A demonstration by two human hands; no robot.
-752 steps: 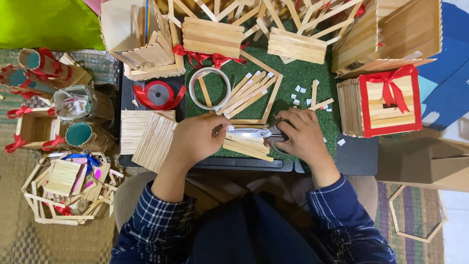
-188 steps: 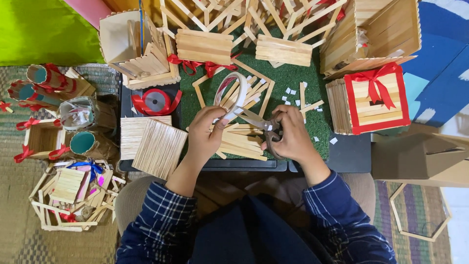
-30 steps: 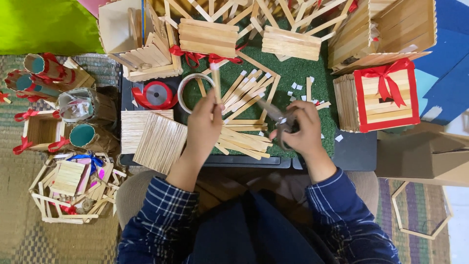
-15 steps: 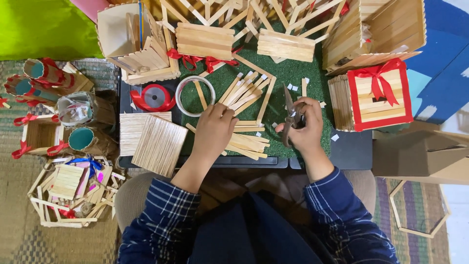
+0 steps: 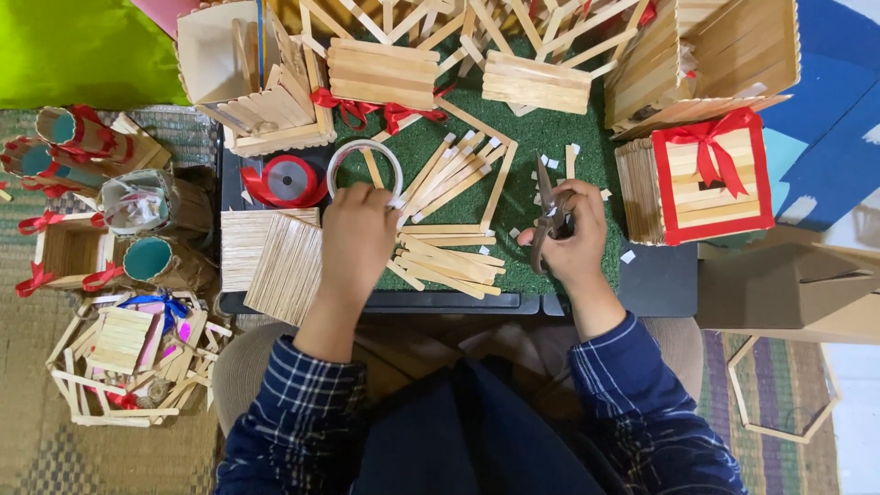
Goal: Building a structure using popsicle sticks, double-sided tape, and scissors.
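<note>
My left hand (image 5: 357, 240) rests on the green mat (image 5: 541, 137), fingertips touching the rim of a clear tape roll (image 5: 365, 163) that lies flat. My right hand (image 5: 574, 240) grips a pair of scissors (image 5: 546, 209), blades pointing up and away from me. Between my hands lies a loose pile of wooden craft sticks (image 5: 449, 257), and above it sticks are laid out as an angular frame (image 5: 463, 165). Small white cut bits are scattered on the mat near the scissors.
Glued stick panels (image 5: 275, 261) lie left of my left hand, a red ribbon spool (image 5: 289, 181) beside them. Stick boxes (image 5: 380, 71) line the far edge; a red-ribboned stick box (image 5: 701, 179) stands right. Stick cups and baskets (image 5: 137, 234) crowd the left floor.
My left hand has moved up and left from the stick pile onto the tape roll. My right hand with the scissors has stayed about where it was.
</note>
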